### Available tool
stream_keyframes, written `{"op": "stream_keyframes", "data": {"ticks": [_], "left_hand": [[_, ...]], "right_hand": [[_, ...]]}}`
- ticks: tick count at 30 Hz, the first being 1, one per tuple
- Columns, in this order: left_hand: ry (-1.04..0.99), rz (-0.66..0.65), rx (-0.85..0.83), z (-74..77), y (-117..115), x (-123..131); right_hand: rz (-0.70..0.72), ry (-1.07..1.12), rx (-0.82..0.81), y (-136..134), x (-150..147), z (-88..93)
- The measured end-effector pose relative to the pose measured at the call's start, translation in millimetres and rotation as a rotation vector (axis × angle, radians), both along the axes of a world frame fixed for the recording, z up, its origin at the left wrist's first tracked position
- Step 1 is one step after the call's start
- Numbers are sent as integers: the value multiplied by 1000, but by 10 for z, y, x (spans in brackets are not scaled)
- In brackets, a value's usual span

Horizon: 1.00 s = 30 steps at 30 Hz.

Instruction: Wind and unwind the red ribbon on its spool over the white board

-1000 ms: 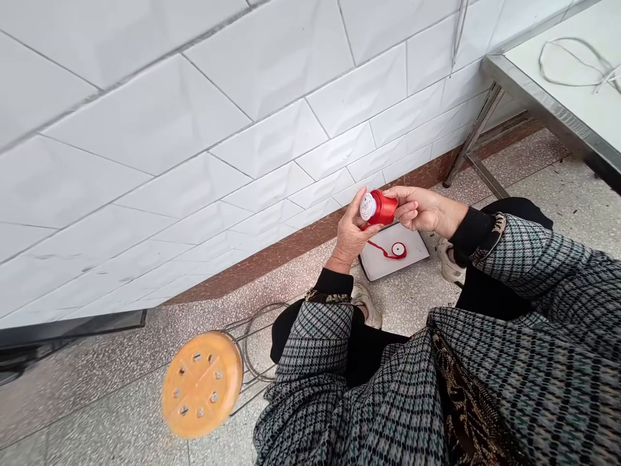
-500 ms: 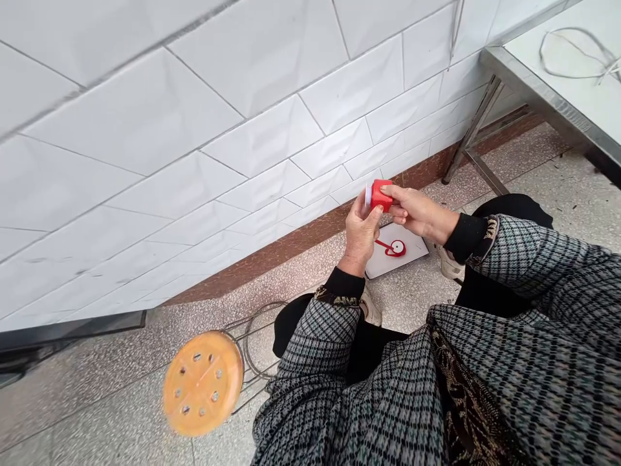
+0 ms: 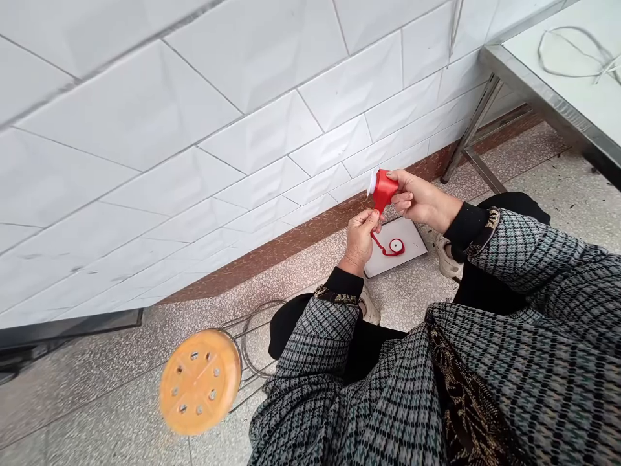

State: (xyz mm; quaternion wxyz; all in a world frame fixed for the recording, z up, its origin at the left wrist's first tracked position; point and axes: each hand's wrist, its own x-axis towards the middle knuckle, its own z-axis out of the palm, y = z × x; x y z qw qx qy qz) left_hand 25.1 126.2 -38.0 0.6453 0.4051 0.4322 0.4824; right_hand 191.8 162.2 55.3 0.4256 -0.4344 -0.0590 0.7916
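Observation:
My right hand (image 3: 418, 199) grips a red ribbon spool (image 3: 384, 185) with a white end cap, held up in front of the tiled wall. My left hand (image 3: 361, 238) sits just below it, fingers pinched on the loose red ribbon end (image 3: 378, 210) that hangs down from the spool. On the floor beneath, a white board (image 3: 412, 249) carries a second small red ribbon roll (image 3: 396, 246) with a short tail.
An orange round stool (image 3: 200, 381) with a wire frame stands on the speckled floor at lower left. A metal table (image 3: 557, 77) with a looped cord is at upper right. White tiled wall (image 3: 194, 129) runs close ahead. My shoes rest beside the board.
The left hand has dropped from the spool's side to below it and now pulls a strip of ribbon down. The spool has turned and risen slightly in the right hand.

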Motion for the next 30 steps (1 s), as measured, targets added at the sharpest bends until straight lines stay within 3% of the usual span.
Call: {"op": "stream_keyframes", "data": {"ticks": [3, 8, 14, 19, 24, 30], "left_hand": [[58, 0, -14, -57, 26, -6], [10, 69, 52, -104, 43, 10], [-108, -1, 2, -66, 26, 19], [-113, -27, 3, -75, 32, 1], [-86, -13, 117, -100, 56, -4], [-75, 2, 9, -82, 33, 91]], "right_hand": [[25, 36, -51, -7, 15, 14], [-63, 86, -46, 7, 32, 32], [-71, 72, 11, 45, 59, -50], [-74, 68, 4, -4, 25, 13], [-72, -97, 82, -92, -74, 51], [-17, -347, 231, -156, -185, -55]]}}
